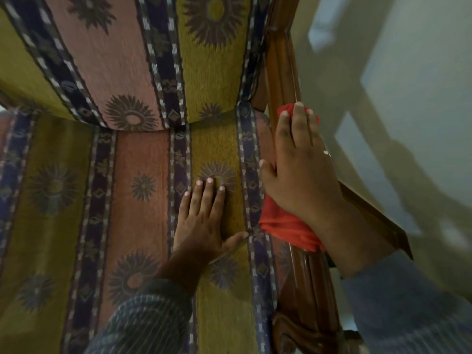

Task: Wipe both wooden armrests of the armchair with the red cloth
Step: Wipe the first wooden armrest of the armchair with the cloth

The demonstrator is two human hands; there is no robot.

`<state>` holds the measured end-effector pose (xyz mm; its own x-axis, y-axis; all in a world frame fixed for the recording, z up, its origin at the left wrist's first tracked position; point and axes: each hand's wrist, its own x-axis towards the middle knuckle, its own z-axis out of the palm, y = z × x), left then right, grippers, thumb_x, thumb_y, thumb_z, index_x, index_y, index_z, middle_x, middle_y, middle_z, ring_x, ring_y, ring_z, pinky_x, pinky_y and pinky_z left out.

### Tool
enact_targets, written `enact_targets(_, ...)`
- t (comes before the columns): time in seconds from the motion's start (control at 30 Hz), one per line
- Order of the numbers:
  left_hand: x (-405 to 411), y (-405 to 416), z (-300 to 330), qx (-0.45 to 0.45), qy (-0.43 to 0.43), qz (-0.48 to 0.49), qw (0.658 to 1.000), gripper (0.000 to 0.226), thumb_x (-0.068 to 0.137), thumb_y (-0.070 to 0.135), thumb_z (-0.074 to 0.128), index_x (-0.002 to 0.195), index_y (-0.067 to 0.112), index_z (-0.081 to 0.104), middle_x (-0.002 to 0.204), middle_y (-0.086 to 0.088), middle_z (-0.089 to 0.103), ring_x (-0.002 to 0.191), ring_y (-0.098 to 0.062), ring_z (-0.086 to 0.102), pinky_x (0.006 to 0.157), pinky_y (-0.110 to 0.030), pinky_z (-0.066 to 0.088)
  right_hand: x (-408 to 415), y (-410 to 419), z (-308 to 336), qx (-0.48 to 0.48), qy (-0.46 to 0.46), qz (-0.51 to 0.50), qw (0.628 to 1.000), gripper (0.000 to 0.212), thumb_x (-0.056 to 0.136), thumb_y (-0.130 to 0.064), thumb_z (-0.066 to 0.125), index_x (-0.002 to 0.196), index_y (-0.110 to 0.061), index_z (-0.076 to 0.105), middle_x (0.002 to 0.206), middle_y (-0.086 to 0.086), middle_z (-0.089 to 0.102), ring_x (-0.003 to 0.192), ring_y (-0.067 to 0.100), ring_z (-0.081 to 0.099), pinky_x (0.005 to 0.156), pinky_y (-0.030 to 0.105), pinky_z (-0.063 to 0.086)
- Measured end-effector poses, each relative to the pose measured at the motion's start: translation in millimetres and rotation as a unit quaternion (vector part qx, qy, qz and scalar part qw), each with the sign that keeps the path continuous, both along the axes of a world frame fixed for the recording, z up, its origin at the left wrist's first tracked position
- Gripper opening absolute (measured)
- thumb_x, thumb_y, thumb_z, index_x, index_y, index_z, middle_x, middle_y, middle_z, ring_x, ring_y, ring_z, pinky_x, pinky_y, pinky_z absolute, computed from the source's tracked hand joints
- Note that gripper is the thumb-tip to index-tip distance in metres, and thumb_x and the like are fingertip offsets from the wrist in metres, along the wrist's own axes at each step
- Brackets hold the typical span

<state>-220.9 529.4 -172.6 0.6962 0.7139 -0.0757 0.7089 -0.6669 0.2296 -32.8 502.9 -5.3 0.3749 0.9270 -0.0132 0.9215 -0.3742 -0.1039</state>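
The red cloth (pixel 283 226) lies along the right wooden armrest (pixel 311 284) of the armchair. My right hand (pixel 304 172) presses flat on top of the cloth, fingers pointing toward the chair's back, with red showing past the fingertips and under the wrist. My left hand (pixel 204 215) rests flat with spread fingers on the striped seat cushion (pixel 138 200), just left of the armrest, holding nothing. The left armrest is out of view.
The patterned backrest (pixel 122 60) rises at the top of the view. A pale tiled floor (pixel 421 98) with shadows lies to the right of the chair. A wooden edge (pixel 380 218) juts out beside the armrest.
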Motion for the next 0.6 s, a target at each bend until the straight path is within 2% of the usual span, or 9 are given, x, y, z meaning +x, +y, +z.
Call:
enact_targets(0.17, 0, -2, 0, -0.010, 0.004, 0.001, 1.000, 0.113, 0.079, 0.092, 0.028, 0.159, 0.013, 0.017, 0.168, -0.014, 0.011, 0.155, -0.032, 0.004, 0.123, -0.057, 0.013, 19, 43, 2, 0.054, 0.032, -0.046, 0.997, 0.080, 0.097, -0.040, 0.049, 0.155, -0.002, 0.011, 0.159, 0.022, 0.021, 0.150, 0.040, 0.015, 0.115, 0.055, 0.030)
enact_targets(0.23, -1, -1, 0, -0.010, 0.005, 0.002, 1.000, 0.113, 0.079, 0.091, 0.030, 0.159, 0.012, 0.018, 0.167, -0.014, 0.012, 0.155, -0.033, 0.005, 0.122, -0.057, 0.014, 18, 48, 2, 0.063, 0.030, -0.055, 0.996, 0.079, 0.098, -0.040, 0.049, 0.155, -0.001, 0.012, 0.157, 0.022, 0.023, 0.149, 0.040, 0.017, 0.115, 0.055, 0.032)
enact_targets(0.33, -1, 0, 0, -0.007, -0.005, -0.004, 1.000, 0.112, 0.079, 0.091, 0.032, 0.158, 0.012, 0.023, 0.167, -0.015, 0.015, 0.155, -0.034, 0.009, 0.123, -0.057, 0.013, 14, 30, 0, 0.059, 0.056, -0.050, 0.995, 0.078, 0.100, -0.038, 0.044, 0.157, -0.006, 0.000, 0.166, 0.018, 0.005, 0.153, 0.035, 0.002, 0.116, 0.046, 0.013)
enact_targets(0.4, -3, 0, -3, -0.002, -0.014, -0.004, 1.000, 0.112, 0.078, 0.091, 0.033, 0.157, 0.012, 0.025, 0.167, -0.015, 0.016, 0.155, -0.034, 0.011, 0.123, -0.056, 0.014, 9, 19, 2, 0.063, 0.064, -0.047, 0.995, 0.078, 0.100, -0.037, 0.043, 0.157, -0.007, -0.002, 0.167, 0.017, -0.003, 0.154, 0.033, 0.001, 0.115, 0.040, 0.015)
enact_targets(0.43, -3, 0, -5, -0.003, -0.019, -0.004, 1.000, 0.112, 0.078, 0.091, 0.034, 0.157, 0.012, 0.025, 0.167, -0.014, 0.015, 0.155, -0.034, 0.011, 0.123, -0.056, 0.014, 6, 17, 3, 0.077, 0.061, -0.058, 0.994, 0.078, 0.099, -0.035, 0.046, 0.157, -0.006, 0.002, 0.166, 0.019, 0.001, 0.153, 0.034, 0.010, 0.113, 0.038, 0.022)
enact_targets(0.5, -3, 1, -10, -0.007, -0.026, -0.004, 1.000, 0.113, 0.077, 0.091, 0.034, 0.158, 0.013, 0.024, 0.167, -0.014, 0.014, 0.155, -0.033, 0.009, 0.123, -0.055, 0.011, 3, 17, 5, 0.110, 0.032, -0.079, 0.990, 0.070, 0.097, -0.031, 0.051, 0.154, -0.004, 0.021, 0.159, 0.022, 0.024, 0.143, 0.034, 0.034, 0.107, 0.034, 0.038)
enact_targets(0.53, -3, 1, -12, -0.008, -0.026, -0.002, 1.000, 0.113, 0.077, 0.092, 0.033, 0.158, 0.013, 0.023, 0.168, -0.013, 0.013, 0.155, -0.033, 0.008, 0.124, -0.054, 0.010, 1, 17, 4, 0.116, 0.013, -0.077, 0.990, 0.064, 0.097, -0.030, 0.050, 0.151, -0.002, 0.030, 0.154, 0.022, 0.034, 0.140, 0.034, 0.040, 0.106, 0.034, 0.041)
enact_targets(0.6, -4, 1, -13, -0.010, -0.027, -0.004, 1.000, 0.114, 0.077, 0.092, 0.033, 0.158, 0.013, 0.021, 0.168, -0.013, 0.012, 0.155, -0.033, 0.008, 0.124, -0.053, 0.007, 0, 17, 1, 0.110, -0.010, -0.065, 0.992, 0.057, 0.098, -0.028, 0.042, 0.147, 0.002, 0.038, 0.149, 0.025, 0.043, 0.142, 0.038, 0.038, 0.110, 0.037, 0.034)
